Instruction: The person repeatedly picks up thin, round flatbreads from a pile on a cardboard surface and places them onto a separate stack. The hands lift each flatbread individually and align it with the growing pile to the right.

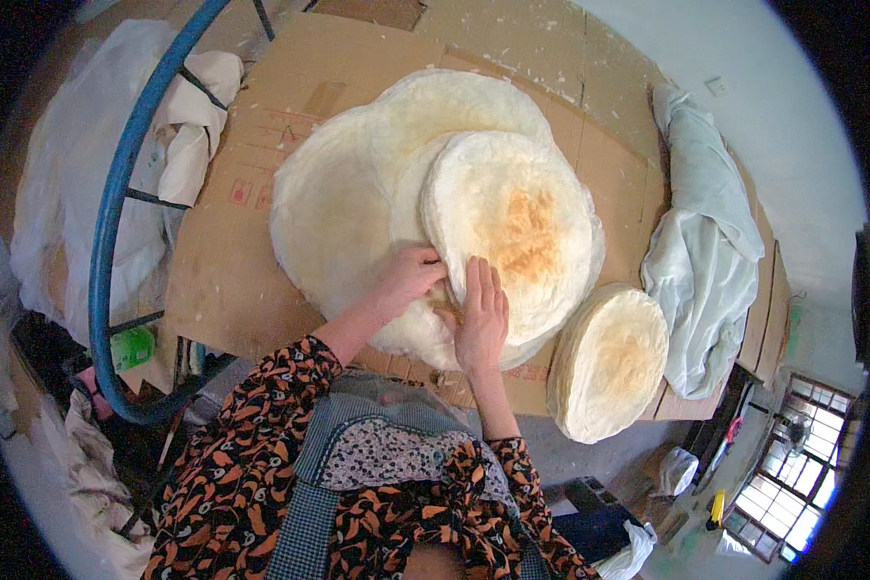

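Before me lies a heap of large, pale round sheets of fiber wadding or similar material (333,210); whether it is fiber or dough I cannot tell. On its right part rests a thick round piece (515,225) with a browned patch. My left hand (413,275) pinches the near-left edge of this round between thumb and fingers. My right hand (483,312) lies with its fingers flat and together on the round's near edge, the thumb hidden or turned towards the left hand. At the right, a smaller stack of similar rounds (612,362) sits by the table's near edge.
Flattened cardboard (217,268) covers the table. A folded whitish cloth (703,290) lies along the right side. A blue metal hoop (109,203) with dark spokes stands at the left, beside translucent plastic sheeting (80,167) and cream cloth (188,159).
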Demonstrator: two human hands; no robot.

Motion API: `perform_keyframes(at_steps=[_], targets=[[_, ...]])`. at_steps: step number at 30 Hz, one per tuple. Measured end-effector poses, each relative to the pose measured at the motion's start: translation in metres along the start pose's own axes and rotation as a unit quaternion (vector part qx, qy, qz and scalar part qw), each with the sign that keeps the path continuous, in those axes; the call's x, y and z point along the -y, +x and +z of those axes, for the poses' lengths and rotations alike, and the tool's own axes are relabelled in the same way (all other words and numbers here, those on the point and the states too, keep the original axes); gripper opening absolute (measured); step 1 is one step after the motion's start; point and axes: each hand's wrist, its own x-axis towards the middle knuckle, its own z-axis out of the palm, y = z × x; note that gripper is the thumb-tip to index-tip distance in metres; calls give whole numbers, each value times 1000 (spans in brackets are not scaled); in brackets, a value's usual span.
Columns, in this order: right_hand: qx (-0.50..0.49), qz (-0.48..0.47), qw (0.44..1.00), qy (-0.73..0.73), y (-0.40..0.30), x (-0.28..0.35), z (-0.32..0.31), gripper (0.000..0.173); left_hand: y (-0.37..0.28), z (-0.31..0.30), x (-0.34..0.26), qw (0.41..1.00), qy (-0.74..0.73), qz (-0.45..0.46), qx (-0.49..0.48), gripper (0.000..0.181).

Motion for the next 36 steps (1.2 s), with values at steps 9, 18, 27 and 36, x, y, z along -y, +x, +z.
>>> perform_keyframes(at_steps=[9,18,27,36], targets=[[82,178,978,64,48,-126,-51,36,13,0,24,970,-213,84,81,31],[-38,128,990,-44,81,-53,-175,43,-9,-55,10,973,-216,62,-61,29],[65,58,993,83,6,-31,-2,59,7,-50,7,976,-185,-91,61,30],[23,5,999,30,13,-21,17,52,19,-19,29,994,-87,-46,36,23]])
